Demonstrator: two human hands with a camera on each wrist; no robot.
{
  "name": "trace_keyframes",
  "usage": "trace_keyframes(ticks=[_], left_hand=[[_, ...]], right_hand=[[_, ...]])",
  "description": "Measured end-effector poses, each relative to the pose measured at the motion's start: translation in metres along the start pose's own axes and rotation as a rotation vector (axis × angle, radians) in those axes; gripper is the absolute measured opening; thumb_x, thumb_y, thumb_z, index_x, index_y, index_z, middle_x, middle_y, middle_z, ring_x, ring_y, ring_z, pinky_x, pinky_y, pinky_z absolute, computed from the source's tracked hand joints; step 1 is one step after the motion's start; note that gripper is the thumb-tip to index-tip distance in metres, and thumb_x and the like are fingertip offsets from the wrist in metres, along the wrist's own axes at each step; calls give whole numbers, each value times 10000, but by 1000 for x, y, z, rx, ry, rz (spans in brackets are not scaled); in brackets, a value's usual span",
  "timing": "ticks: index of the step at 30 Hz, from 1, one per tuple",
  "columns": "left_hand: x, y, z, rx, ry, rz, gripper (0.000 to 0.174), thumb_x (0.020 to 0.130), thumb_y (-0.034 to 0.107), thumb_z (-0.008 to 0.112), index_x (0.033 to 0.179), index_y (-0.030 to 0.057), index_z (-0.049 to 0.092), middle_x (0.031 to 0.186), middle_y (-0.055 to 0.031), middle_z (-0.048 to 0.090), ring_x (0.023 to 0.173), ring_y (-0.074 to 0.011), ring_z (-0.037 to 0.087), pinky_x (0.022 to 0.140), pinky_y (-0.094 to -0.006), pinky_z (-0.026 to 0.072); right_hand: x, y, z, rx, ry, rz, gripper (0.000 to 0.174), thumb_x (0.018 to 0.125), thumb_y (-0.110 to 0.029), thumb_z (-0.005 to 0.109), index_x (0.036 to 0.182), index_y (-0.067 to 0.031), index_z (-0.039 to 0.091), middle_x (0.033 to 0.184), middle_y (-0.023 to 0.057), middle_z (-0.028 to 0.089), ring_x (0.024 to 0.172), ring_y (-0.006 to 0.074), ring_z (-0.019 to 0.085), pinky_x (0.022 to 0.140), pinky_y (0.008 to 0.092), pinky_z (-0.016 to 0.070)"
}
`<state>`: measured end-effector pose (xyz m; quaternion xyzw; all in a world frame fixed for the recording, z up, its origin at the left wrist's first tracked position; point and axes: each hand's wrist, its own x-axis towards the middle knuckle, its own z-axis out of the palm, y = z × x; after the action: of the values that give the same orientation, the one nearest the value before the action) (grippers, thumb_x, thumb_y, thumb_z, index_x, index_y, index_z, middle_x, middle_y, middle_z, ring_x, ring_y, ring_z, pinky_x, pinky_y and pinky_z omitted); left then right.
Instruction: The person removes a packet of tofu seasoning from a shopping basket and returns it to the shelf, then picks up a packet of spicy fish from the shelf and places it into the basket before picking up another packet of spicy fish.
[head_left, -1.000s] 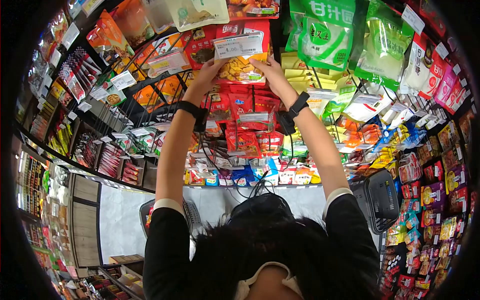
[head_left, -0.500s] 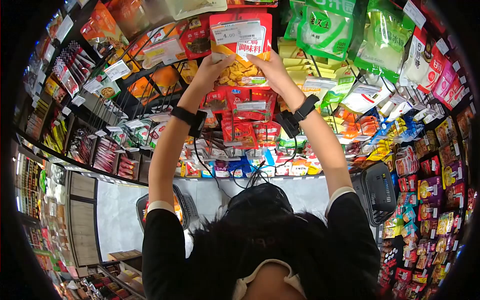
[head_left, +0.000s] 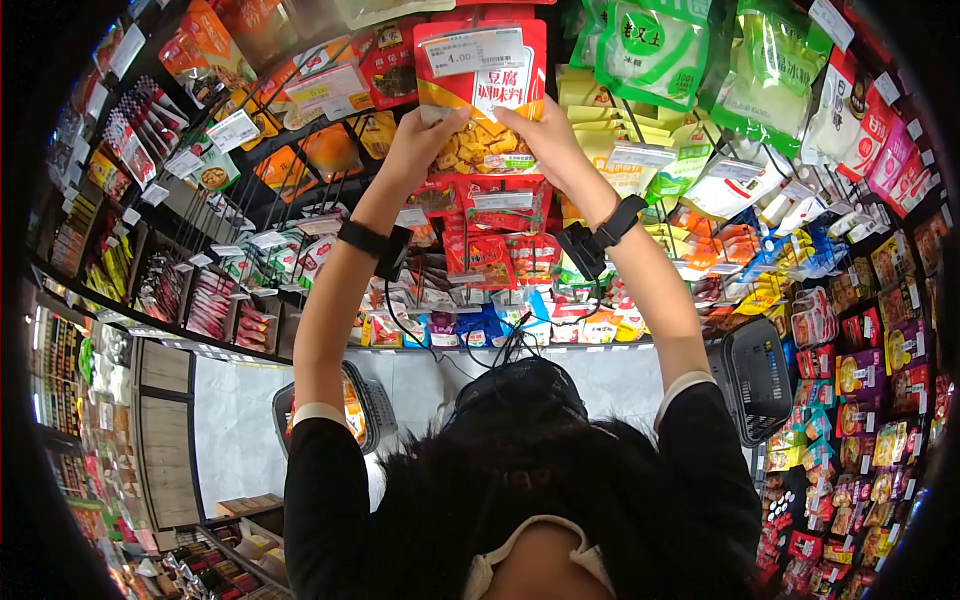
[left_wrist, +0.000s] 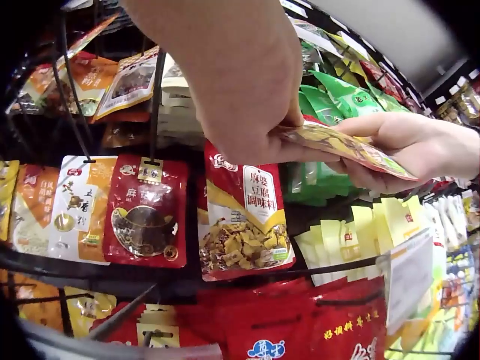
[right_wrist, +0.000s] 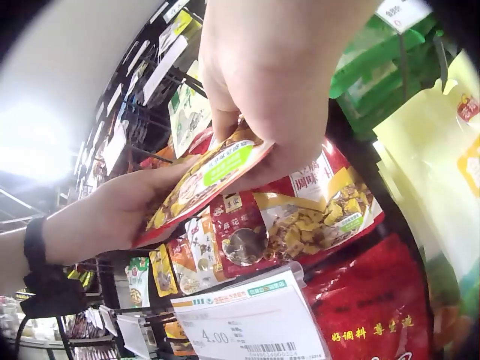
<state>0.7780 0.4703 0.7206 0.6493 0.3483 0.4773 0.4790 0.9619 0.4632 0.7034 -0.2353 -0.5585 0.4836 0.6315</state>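
Both hands hold a red and yellow seasoning pouch [head_left: 481, 100] up in front of the shelf in the head view. The left hand [head_left: 420, 146] pinches its lower left side, thumb on the front; the right hand [head_left: 545, 142] pinches the lower right side the same way. A price tag [head_left: 475, 50] covers part of the pouch's top. In the left wrist view the pouch [left_wrist: 349, 146] is seen nearly edge-on between the hands, with a similar pouch [left_wrist: 244, 217] hanging behind it. The right wrist view shows the held pouch [right_wrist: 206, 176] tilted, its lower edge towards the camera.
Green bags [head_left: 652, 50] hang at the upper right, and red packets [head_left: 500, 205] hang below the hands. A basket holding items [head_left: 375, 410] stands at the left on the floor, and another dark basket [head_left: 757, 383] is at the right. Metal hooks stick out from the shelf.
The hands have come slightly lower and nearer the body with the pouch, whose printed front now shows more fully. Both hands keep their hold.
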Motion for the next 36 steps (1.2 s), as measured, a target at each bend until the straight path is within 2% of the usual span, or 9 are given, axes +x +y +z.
trace_keyframes(ticks=[2, 5, 8, 11, 20, 23, 26, 29, 36], left_hand=[[-2, 0, 1, 7, 10, 7, 270, 825, 219, 619, 930, -25, 573, 877, -39, 616, 750, -77, 584, 661, -225, 465], [-9, 6, 9, -80, 67, 35, 236, 819, 193, 633, 744, -27, 589, 732, -6, 587, 650, -32, 516, 568, -189, 420], [-11, 5, 9, -81, 29, 47, 222, 822, 189, 630, 764, -23, 595, 737, -4, 589, 656, -34, 521, 577, -188, 422], [-10, -1, 3, -41, 1, 37, 227, 832, 190, 611, 929, -12, 576, 875, -28, 613, 760, -71, 575, 658, -221, 457], [-24, 6, 7, -53, -17, -6, 222, 834, 213, 615, 897, 2, 582, 836, -7, 609, 720, -50, 557, 623, -212, 444], [-35, 18, 19, -83, 41, 10, 229, 836, 213, 615, 825, -15, 600, 742, 15, 588, 633, -15, 506, 542, -185, 407], [-40, 16, 18, -48, 26, -6, 215, 836, 220, 613, 872, 10, 582, 785, 11, 595, 665, -31, 536, 569, -189, 420], [-46, 18, 15, 14, 6, -58, 212, 836, 220, 612, 856, 10, 587, 772, 15, 595, 661, -29, 536, 567, -190, 418], [-55, 25, 30, -99, 71, -1, 200, 837, 212, 612, 822, 14, 596, 717, 42, 575, 580, -6, 481, 498, -177, 359]], right_hand=[[-2, 0, 0, -2, -6, -1, 297, 789, -65, 617, 1064, 5, 528, 996, 65, 607, 874, 118, 573, 765, 259, 454], [-6, -3, 1, 11, -15, 1, 299, 791, -72, 619, 1064, 7, 527, 994, 66, 608, 872, 116, 573, 764, 256, 455], [-11, -7, 4, 25, -16, 6, 300, 792, -76, 621, 1064, 9, 526, 996, 67, 608, 876, 116, 573, 768, 255, 454], [-13, -9, 5, 34, -11, 9, 303, 792, -78, 624, 1065, 10, 525, 998, 66, 608, 879, 118, 572, 772, 256, 455], [-24, -13, 8, -29, -8, -6, 303, 794, -83, 626, 1063, 16, 526, 998, 67, 609, 874, 115, 573, 767, 262, 459], [-27, -14, 7, -53, -8, -15, 300, 795, -86, 626, 1059, 15, 526, 989, 69, 612, 869, 114, 574, 764, 264, 460], [-34, -18, 9, -78, -8, -9, 296, 796, -92, 626, 1054, 15, 527, 981, 70, 614, 865, 113, 573, 761, 265, 459], [-41, -24, 11, -87, -8, -13, 283, 798, -98, 625, 1039, 16, 531, 970, 71, 616, 860, 111, 572, 757, 264, 458], [-50, -34, 16, -141, 19, -52, 268, 797, -100, 625, 1021, 19, 537, 945, 70, 622, 848, 108, 573, 752, 263, 459]])
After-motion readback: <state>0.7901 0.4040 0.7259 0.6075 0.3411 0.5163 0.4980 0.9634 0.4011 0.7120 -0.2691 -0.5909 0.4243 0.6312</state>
